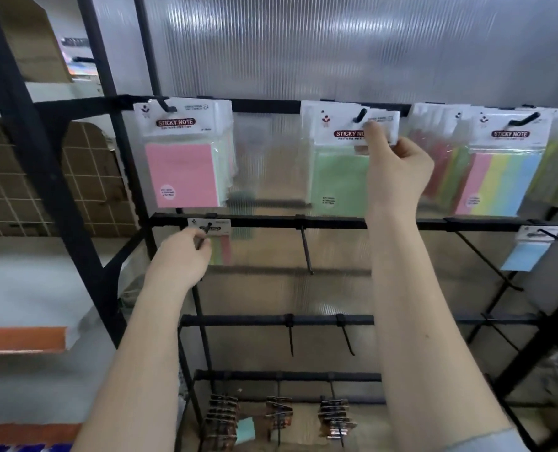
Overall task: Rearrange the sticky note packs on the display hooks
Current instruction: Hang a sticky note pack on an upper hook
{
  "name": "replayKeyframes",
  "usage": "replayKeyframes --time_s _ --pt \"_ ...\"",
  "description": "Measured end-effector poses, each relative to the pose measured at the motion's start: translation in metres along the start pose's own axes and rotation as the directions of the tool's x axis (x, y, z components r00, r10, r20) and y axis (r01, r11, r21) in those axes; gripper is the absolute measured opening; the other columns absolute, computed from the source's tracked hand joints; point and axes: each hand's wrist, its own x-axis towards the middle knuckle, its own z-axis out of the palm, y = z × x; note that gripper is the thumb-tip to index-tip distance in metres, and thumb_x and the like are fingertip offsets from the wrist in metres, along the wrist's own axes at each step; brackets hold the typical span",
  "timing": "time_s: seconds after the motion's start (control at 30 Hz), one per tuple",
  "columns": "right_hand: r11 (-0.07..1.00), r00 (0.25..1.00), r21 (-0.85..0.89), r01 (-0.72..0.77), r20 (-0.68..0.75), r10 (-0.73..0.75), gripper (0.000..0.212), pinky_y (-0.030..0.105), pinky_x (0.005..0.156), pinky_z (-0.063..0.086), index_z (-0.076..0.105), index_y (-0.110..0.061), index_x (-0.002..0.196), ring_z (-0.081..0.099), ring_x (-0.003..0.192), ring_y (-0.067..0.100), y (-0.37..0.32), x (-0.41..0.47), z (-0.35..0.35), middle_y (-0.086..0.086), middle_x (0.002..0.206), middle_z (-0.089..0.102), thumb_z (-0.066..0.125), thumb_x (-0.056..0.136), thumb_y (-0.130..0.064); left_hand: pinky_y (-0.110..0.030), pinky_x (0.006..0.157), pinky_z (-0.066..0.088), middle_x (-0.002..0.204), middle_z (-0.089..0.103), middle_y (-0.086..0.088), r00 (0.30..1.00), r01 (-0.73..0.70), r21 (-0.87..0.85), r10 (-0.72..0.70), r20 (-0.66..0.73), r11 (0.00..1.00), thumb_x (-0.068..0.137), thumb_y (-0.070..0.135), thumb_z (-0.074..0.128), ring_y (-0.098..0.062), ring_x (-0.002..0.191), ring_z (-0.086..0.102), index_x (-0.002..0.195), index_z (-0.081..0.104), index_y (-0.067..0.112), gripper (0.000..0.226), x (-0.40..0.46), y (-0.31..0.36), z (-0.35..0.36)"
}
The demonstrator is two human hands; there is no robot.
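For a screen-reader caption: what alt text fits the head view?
The right hand pinches the header of a green sticky note pack on a top-row hook, while the left hand holds a small striped pack at a hook one row lower on a black display rack.

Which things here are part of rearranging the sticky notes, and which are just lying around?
Part of the job:
green pack, right hand pinching its header
small pack at left hand
pink pack
striped pack

Lying about:
clip bundles
cardboard box

A ribbed translucent panel [303, 44] is glinting with soft light behind the black metal rack [258, 221]. A wire grid [43, 184] and cardboard box [26, 37] are standing at left.
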Motion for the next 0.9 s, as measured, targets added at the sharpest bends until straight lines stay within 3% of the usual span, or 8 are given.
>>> replayKeyframes --time_s 0.1,0.2,0.37,0.47,0.63,0.77,0.9 --pt "0.997 0.999 -0.075 0.022 -0.04 -0.025 0.047 0.018 0.049 0.022 0.034 -0.015 0.051 0.02 0.045 0.006 0.006 0.003 0.004 -0.012 0.044 0.028 0.068 0.082 -0.025 -0.025 0.063 0.037 0.106 0.06 0.002 1.0 -0.021 0.002 0.021 -0.002 1.0 0.096 0.028 0.046 -0.008 0.077 0.049 0.119 0.056 0.021 0.027 0.001 -0.002 0.004" --pt "0.991 0.996 -0.124 0.043 -0.07 -0.052 0.046 0.018 0.052 0.024 0.033 -0.02 0.054 0.022 0.047 0.005 0.009 0.008 0.009 -0.012 0.049 0.027 0.069 0.083 -0.026 -0.021 0.054 0.032 0.097 0.056 0.007 0.999 -0.034 0.0 0.034 -0.011 0.999 0.095 0.028 0.047 0.001 0.068 0.044 0.118 0.057 0.023 0.026 0.001 -0.004 0.005" --pt "0.99 0.99 -0.141 0.026 -0.136 -0.046 0.02 0.018 0.063 0.038 0.055 -0.02 0.076 0.041 0.059 0.004 0.016 0.014 0.015 -0.01 0.066 0.046 0.072 0.081 -0.03 -0.025 0.062 0.035 0.1 0.056 0.008 0.999 -0.042 0.002 0.042 -0.004 0.999 0.095 0.03 0.047 -0.005 0.074 0.047 0.118 0.057 0.025 0.025 0.001 -0.004 0.003" --pt "0.988 0.981 -0.153 0.031 -0.184 -0.059 0.025 0.02 0.074 0.043 0.055 -0.019 0.093 0.051 0.078 0.009 0.02 0.017 0.018 -0.007 0.083 0.052 0.073 0.081 -0.033 -0.024 0.063 0.035 0.101 0.057 0.007 0.999 -0.052 0.004 0.052 0.001 0.999 0.096 0.029 0.047 -0.006 0.077 0.048 0.119 0.057 0.024 0.026 0.001 -0.005 0.001" --pt "0.985 0.965 -0.167 0.053 -0.245 -0.093 0.027 0.016 0.079 0.043 0.054 -0.023 0.1 0.052 0.089 0.008 0.026 0.009 0.015 -0.002 0.101 0.057 0.07 0.083 -0.034 -0.028 0.073 0.037 0.117 0.06 0.002 0.998 -0.066 -0.001 0.066 0.02 0.998 0.096 0.028 0.046 -0.01 0.091 0.047 0.122 0.056 0.023 0.028 0.003 -0.003 -0.002" --pt "0.974 0.945 -0.209 0.091 -0.291 -0.151 0.011 0.023 0.084 0.046 0.057 -0.021 0.094 0.055 0.089 0.012 0.038 -0.017 0.004 0.0 0.097 0.061 0.063 0.088 -0.028 -0.024 0.074 0.038 0.117 0.059 0.003 0.997 -0.063 -0.047 0.065 0.039 0.997 0.097 0.027 0.045 -0.009 0.092 0.048 0.121 0.056 0.022 0.027 0.009 -0.006 -0.003" --pt "0.946 0.974 -0.305 0.106 -0.158 -0.16 0.015 0.011 0.066 0.04 0.056 -0.023 0.078 0.049 0.065 -0.006 0.063 -0.045 -0.011 -0.014 0.071 0.055 0.055 0.093 -0.025 -0.025 0.068 0.037 0.094 0.055 0.002 0.999 -0.004 -0.099 0.009 0.043 0.995 0.098 0.028 0.04 -0.008 0.073 0.048 0.108 0.056 0.019 0.021 0.021 -0.011 -0.008"
